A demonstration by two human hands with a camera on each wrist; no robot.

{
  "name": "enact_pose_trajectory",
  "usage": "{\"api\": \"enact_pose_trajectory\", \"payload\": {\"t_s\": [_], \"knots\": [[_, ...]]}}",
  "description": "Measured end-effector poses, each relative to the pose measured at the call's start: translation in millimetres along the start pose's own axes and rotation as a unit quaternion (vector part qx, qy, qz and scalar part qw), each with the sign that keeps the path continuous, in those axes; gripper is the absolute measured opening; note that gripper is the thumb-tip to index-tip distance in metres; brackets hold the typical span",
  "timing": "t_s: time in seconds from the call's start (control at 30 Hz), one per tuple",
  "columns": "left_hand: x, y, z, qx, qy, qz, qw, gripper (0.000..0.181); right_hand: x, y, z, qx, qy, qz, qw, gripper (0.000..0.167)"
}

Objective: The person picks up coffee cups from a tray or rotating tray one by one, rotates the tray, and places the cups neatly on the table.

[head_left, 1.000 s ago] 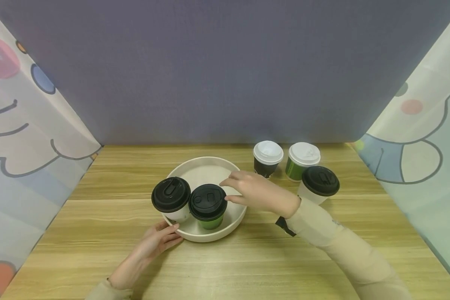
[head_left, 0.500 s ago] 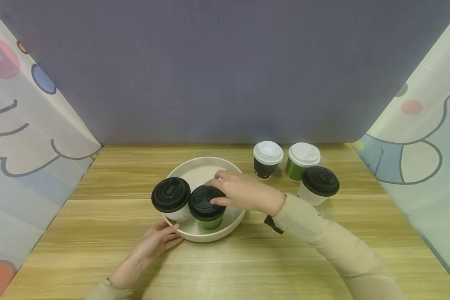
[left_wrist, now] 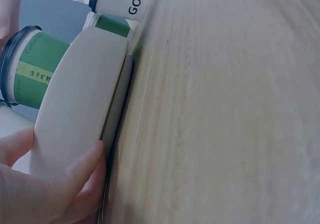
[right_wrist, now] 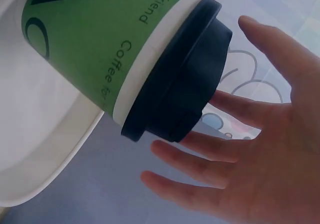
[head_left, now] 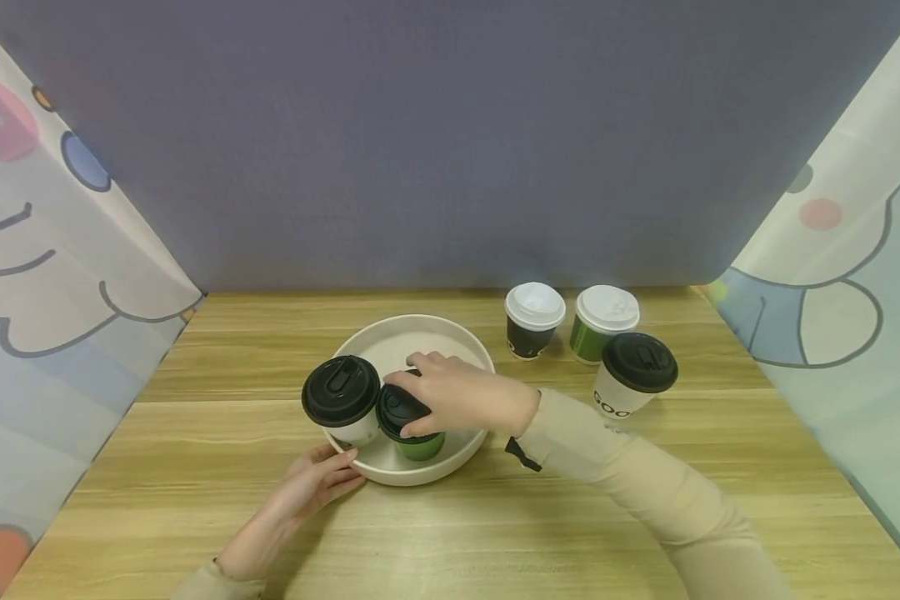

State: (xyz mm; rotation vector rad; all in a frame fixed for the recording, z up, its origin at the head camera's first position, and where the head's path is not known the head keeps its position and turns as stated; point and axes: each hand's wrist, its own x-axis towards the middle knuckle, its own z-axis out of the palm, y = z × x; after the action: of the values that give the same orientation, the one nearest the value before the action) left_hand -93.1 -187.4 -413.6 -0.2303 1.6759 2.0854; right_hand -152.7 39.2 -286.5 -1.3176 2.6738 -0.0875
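A green paper coffee cup (head_left: 420,449) with a black lid stands inside a round white tray (head_left: 471,447). My right hand (head_left: 461,396) hovers over that lid with fingers spread. In the right wrist view the thumb is apart from the lid (right_wrist: 185,78), and the fingers extend along its far side; contact is unclear. My left hand (head_left: 311,486) grips the tray's near-left rim, its fingers on the outer wall (left_wrist: 82,93) in the left wrist view. A white cup with a black lid (head_left: 341,392) sits beside the green one, at the tray's left rim.
Right of the tray, on the wooden table (head_left: 495,533), stand a dark cup with a white lid (head_left: 534,321), a green cup with a white lid (head_left: 605,323) and a white cup with a black lid (head_left: 636,375). A grey panel (head_left: 450,150) rises behind.
My right hand has moved left and slightly down, from beside the green cup to over its black lid. My left hand, the tray and the cups stay where they were.
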Motion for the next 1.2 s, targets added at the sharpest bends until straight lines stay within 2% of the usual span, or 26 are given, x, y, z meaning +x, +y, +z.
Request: {"api": "enact_pose_trajectory", "payload": {"t_s": [0.3,0.5,0.8,1.2], "knots": [[-0.3,-0.1,-1.1,0.004,-0.008,0.001,1.0,0.07,5.0,-5,5,0.011,-0.032,0.019,0.9992,0.072],[-0.5,-0.4,-0.6,0.001,-0.002,-0.001,1.0,0.071,7.1,-6,7,0.017,-0.042,0.023,0.9987,0.076],[-0.8,-0.1,-1.0,0.002,-0.004,0.0,1.0,0.073,8.6,-6,12,0.025,-0.035,0.015,0.999,0.081],[-0.6,0.0,-1.0,-0.005,0.002,0.0,1.0,0.072,8.9,-3,14,0.012,-0.013,0.007,0.9998,0.076]]}}
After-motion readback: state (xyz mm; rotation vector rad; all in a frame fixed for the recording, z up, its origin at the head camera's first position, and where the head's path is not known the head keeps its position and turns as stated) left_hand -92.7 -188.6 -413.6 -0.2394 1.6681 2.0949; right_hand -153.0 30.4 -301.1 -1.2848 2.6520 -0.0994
